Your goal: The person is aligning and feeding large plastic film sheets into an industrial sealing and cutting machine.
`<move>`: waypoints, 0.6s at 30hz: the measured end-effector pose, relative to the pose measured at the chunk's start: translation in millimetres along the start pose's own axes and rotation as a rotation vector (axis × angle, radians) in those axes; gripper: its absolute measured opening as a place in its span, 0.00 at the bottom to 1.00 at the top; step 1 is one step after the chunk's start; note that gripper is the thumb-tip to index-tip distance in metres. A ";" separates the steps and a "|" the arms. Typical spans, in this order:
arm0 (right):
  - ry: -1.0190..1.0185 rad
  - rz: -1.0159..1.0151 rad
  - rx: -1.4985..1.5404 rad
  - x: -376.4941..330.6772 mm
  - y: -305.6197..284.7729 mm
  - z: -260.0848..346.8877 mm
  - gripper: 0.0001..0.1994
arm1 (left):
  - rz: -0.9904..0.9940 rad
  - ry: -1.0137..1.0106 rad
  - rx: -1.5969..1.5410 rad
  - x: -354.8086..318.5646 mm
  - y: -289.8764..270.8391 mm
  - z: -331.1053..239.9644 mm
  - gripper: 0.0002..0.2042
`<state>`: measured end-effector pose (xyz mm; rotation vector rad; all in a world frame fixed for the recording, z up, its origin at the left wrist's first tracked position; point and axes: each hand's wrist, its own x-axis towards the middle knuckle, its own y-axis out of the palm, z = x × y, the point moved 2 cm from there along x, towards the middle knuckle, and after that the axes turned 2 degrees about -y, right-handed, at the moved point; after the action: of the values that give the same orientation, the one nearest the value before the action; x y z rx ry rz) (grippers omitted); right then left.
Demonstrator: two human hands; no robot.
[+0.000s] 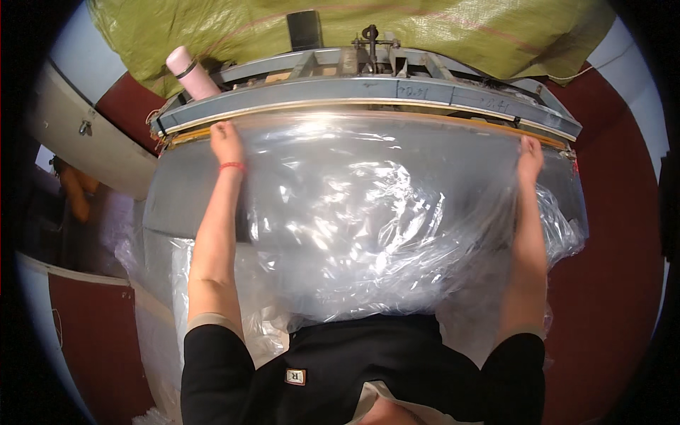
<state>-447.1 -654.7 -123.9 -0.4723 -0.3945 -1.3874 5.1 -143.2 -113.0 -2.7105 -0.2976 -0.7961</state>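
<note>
A wide sheet of clear plastic film (354, 212) stretches between my two hands and drapes toward my body, creased and shiny. My left hand (227, 144) pinches its far left corner, close to the long bar of the machine. At the far right corner, my right hand (529, 159) grips the same film, fingers closed. The film's far edge runs nearly straight just in front of the sealing bar (368, 106), a long metal beam with a pale strip and an orange-yellow strip below it. Under the film lies a dark grey table surface (184, 184).
A pink roll (193, 74) leans behind the bar at the left. The metal frame carries a clamp-like fitting (372, 46) at its middle. A green-yellow tarp (241, 28) hangs behind. More crumpled film (559, 223) lies at the table's right; a pale door (92, 127) stands at the left.
</note>
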 end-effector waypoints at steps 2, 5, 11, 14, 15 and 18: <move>0.037 -0.008 -0.058 1.8 17.5 6.8 0.08 | -0.019 -0.056 0.052 4.9 1.9 -1.7 0.09; 0.032 -0.056 -0.102 2.0 26.5 7.0 0.08 | -0.001 -0.089 0.070 1.6 3.5 -3.7 0.09; 0.016 -0.167 -0.151 9.8 16.7 -1.8 0.08 | -0.083 -0.155 0.033 1.7 7.3 -7.6 0.08; 0.137 -0.122 -0.062 11.9 18.5 16.4 0.07 | -0.209 -0.185 0.133 8.1 -4.6 -1.7 0.08; 0.220 -0.117 0.033 13.4 17.9 25.7 0.07 | -0.279 -0.230 0.189 11.5 -8.4 -0.8 0.08; 0.239 -0.113 0.087 11.4 25.7 33.2 0.07 | -0.147 -0.424 -0.017 27.5 -22.5 27.5 0.07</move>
<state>-419.7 -643.4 -92.1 -0.2120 -0.2884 -1.5096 35.0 -109.8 -114.7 -2.8784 -0.5890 -0.2481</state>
